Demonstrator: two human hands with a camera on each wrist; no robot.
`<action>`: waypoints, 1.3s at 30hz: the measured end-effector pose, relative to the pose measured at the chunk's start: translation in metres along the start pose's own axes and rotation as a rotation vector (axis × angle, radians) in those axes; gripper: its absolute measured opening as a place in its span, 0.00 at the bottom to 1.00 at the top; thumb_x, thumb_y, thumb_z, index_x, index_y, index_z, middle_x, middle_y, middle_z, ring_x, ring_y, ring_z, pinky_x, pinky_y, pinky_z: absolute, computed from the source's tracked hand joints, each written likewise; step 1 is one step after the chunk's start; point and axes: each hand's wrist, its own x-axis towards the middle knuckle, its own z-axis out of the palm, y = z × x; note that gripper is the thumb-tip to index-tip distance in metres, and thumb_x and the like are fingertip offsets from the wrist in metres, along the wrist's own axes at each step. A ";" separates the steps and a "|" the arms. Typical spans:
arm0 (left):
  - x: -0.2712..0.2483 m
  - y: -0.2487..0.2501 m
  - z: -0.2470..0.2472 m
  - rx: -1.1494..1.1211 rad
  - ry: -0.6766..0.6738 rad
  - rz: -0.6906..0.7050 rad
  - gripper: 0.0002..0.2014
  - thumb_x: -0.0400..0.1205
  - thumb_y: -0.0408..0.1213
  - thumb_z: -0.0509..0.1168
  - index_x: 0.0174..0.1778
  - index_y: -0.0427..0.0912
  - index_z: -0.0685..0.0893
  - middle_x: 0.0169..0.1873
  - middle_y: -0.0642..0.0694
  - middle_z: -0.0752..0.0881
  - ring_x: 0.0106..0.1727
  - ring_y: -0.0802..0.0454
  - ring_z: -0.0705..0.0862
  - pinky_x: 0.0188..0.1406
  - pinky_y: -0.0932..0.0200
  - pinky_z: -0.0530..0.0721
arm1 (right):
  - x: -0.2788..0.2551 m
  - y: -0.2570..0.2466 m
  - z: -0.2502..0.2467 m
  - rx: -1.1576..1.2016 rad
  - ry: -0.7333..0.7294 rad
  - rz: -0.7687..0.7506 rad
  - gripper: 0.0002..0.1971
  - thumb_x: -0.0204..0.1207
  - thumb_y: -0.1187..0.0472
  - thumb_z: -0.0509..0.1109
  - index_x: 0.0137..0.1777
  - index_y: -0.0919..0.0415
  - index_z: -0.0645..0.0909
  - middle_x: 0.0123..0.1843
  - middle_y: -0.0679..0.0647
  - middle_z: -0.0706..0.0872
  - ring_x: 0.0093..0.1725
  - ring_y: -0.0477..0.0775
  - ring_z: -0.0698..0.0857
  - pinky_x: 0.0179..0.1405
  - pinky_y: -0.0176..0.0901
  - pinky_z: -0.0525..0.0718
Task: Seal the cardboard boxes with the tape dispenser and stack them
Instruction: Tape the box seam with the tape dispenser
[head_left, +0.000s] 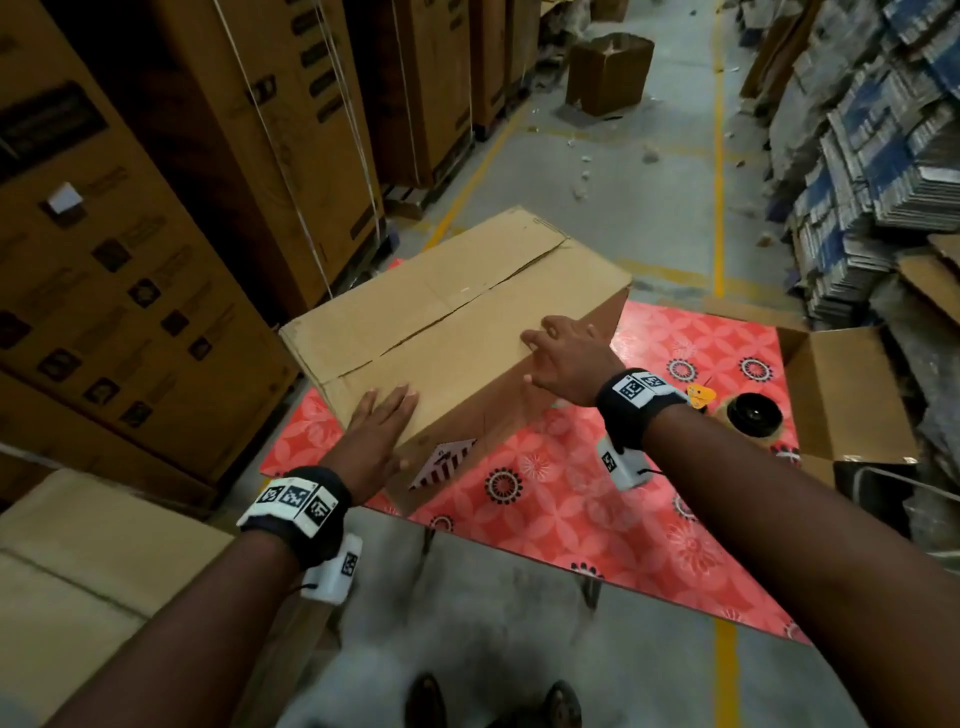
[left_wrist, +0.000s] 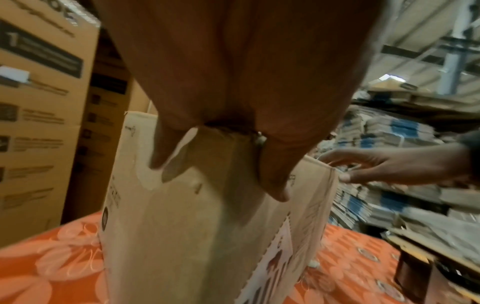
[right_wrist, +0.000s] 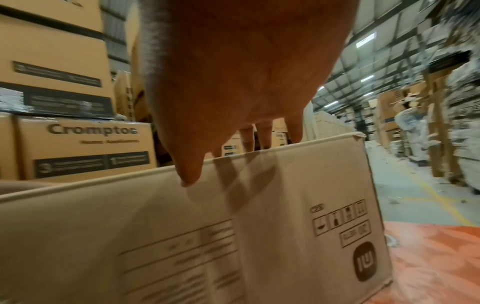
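A stacked brown carton (right_wrist: 85, 148) in the right wrist view reads "Crompton", with a blurred second line beneath and dark strips numbered "3" and "1". The cardboard box (right_wrist: 259, 236) on the table carries an upside-down "mi" logo (right_wrist: 363, 260) and handling pictograms; its other print is illegible.

I count two cardboard boxes on my tabletop: one closed box (head_left: 447, 312), one open box (head_left: 844, 395), plus one tape dispenser (head_left: 748, 413).
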 end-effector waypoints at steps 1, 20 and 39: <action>0.001 -0.001 0.002 -0.013 0.013 0.000 0.46 0.81 0.35 0.68 0.86 0.50 0.42 0.85 0.52 0.39 0.85 0.39 0.39 0.82 0.46 0.43 | 0.010 0.008 0.000 -0.027 -0.019 0.040 0.37 0.76 0.33 0.66 0.82 0.45 0.64 0.83 0.59 0.65 0.81 0.61 0.66 0.74 0.70 0.67; 0.025 -0.037 -0.006 -0.222 0.000 0.001 0.48 0.77 0.32 0.73 0.84 0.61 0.49 0.84 0.62 0.45 0.85 0.50 0.39 0.82 0.45 0.50 | 0.085 0.113 -0.021 0.116 -0.204 0.377 0.59 0.46 0.25 0.82 0.80 0.34 0.61 0.86 0.68 0.50 0.85 0.72 0.51 0.78 0.76 0.60; 0.127 -0.107 -0.030 -0.146 0.120 0.068 0.43 0.72 0.22 0.73 0.78 0.57 0.66 0.77 0.65 0.63 0.84 0.41 0.56 0.80 0.41 0.60 | -0.022 0.067 0.012 0.277 0.089 0.710 0.53 0.51 0.16 0.71 0.76 0.38 0.66 0.69 0.63 0.67 0.71 0.69 0.67 0.67 0.69 0.73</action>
